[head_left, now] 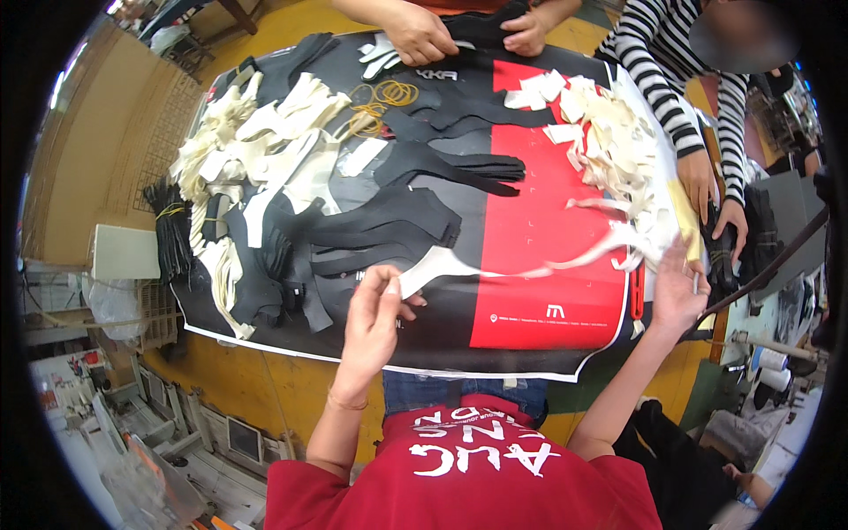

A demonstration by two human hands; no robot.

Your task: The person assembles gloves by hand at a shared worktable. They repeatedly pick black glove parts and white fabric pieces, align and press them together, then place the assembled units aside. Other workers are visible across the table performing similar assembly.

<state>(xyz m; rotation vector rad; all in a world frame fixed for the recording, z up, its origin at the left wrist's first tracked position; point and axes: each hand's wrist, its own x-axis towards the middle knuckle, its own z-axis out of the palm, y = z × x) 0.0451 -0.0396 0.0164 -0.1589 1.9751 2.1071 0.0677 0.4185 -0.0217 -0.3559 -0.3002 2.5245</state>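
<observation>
My left hand [378,314] pinches the wide end of a white cut fabric piece [431,268] above the near middle of the table. From it a thin white strip runs rightward, slightly blurred, toward a heap of white fabric offcuts [618,155]. At the right edge of the table, my right hand [678,293] is raised beside that heap with its fingers stretched out. Whether the strip touches its fingertips is hard to make out. Just left of this hand lies a red-handled tool [636,296]. Stacked black fabric pieces [380,234] lie beyond my left hand.
White fabric pieces [256,132] and yellow rubber bands [389,93] lie at the far left of the table. Across the table, another person's hands [424,37] handle black fabric. A person in striped sleeves [658,79] reaches in at the right. Black bundles [168,221] stand at the left edge.
</observation>
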